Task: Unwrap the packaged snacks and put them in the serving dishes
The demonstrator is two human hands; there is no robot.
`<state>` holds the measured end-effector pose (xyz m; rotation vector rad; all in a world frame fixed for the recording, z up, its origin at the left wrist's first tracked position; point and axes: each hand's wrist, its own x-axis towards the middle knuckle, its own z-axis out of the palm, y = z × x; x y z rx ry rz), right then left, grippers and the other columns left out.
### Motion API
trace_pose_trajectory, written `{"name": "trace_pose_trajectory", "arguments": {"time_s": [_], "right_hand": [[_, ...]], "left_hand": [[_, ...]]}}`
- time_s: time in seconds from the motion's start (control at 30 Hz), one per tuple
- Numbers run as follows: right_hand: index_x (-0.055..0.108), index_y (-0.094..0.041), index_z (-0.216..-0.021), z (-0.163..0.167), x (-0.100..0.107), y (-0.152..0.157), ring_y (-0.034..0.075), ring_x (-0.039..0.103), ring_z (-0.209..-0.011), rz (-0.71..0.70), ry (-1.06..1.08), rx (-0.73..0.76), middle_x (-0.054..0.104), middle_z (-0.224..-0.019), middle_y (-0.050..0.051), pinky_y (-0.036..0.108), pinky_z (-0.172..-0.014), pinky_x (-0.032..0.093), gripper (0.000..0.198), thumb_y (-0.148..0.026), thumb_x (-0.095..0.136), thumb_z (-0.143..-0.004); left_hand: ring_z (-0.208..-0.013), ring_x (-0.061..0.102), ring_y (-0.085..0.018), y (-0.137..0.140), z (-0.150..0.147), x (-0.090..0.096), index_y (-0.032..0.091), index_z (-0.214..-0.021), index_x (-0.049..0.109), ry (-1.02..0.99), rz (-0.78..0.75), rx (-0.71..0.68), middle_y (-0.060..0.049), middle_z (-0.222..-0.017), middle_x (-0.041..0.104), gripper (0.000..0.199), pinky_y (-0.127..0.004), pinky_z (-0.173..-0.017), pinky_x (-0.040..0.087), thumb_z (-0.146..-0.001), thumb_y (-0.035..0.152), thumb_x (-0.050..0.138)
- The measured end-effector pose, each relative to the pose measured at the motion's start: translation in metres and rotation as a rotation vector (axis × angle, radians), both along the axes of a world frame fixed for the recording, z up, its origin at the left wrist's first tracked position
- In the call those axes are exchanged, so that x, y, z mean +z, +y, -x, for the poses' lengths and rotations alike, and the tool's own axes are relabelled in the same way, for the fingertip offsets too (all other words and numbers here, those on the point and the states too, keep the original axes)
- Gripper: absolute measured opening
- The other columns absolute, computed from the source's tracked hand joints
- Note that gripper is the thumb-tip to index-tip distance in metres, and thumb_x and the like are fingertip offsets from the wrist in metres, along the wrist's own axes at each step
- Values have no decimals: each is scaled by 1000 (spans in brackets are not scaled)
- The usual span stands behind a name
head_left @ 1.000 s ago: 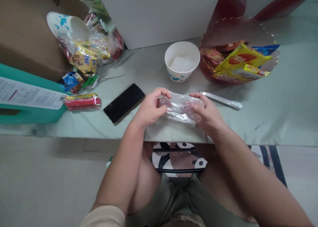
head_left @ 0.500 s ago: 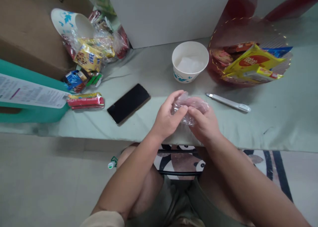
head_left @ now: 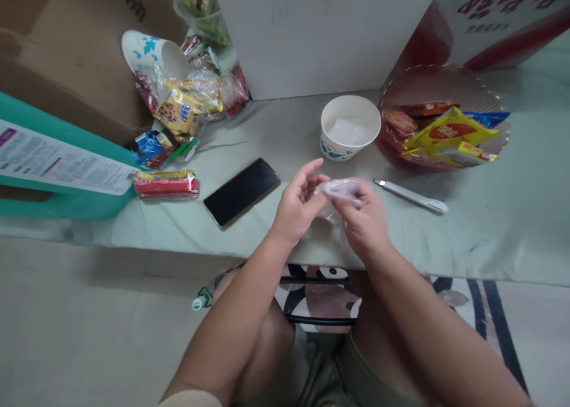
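R hand (head_left: 367,223) pinches crumpled plastic film (head_left: 335,186), just nearside of paper cup (head_left: 333,148); L hand (head_left: 294,210) at film's edge, can't tell if gripping. I'd call this step bunching film; next move prob. needs steady two-hand hold.

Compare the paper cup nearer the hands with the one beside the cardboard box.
The nearer cup stands upright; the farther cup is tipped over. The nearer cup sits on the cloth; the farther cup lies against snack packets. Both are white with blue prints.
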<state>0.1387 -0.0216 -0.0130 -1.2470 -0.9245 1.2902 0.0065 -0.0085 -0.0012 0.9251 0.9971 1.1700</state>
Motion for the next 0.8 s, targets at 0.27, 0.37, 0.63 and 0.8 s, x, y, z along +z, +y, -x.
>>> {"name": "trace_pose_trajectory", "arguments": {"time_s": [0.27,0.37,0.63,0.8], "right_hand": [[56,-27,-110,-5,4,5,18,62,-100,-142,-207,-170,62,-112,3,31,-86,52,52,-41,82,-67],[62,-26,-105,-10,10,6,19,64,-95,-160,-315,-66,67,-106,3,34,-84,53,42,-41,80,-71],[66,-22,-78,-8,0,7,13,54,-68,-21,-128,-186,61,-72,-2,28,-66,46,30,-51,72,-82],[61,-23,-83,-5,-4,4,12,51,-67,-36,-91,-160,57,-74,-3,26,-64,44,34,-55,72,-83]], "left_hand": [[-78,66,-15,6,4,0,21,-123,67,382,-27,-103,-4,-98,74,43,-28,-73,52,-80,20,70],[-82,67,-17,6,11,5,20,-114,74,595,-121,-180,-5,-100,78,35,-29,-76,51,-80,19,67],[-70,60,-14,6,18,11,17,-90,79,293,-50,-168,-3,-80,73,21,-25,-67,47,-86,35,67],[-61,49,-11,4,14,9,17,-73,73,234,-7,-62,1,-64,60,31,-25,-58,38,-83,47,75]]}}
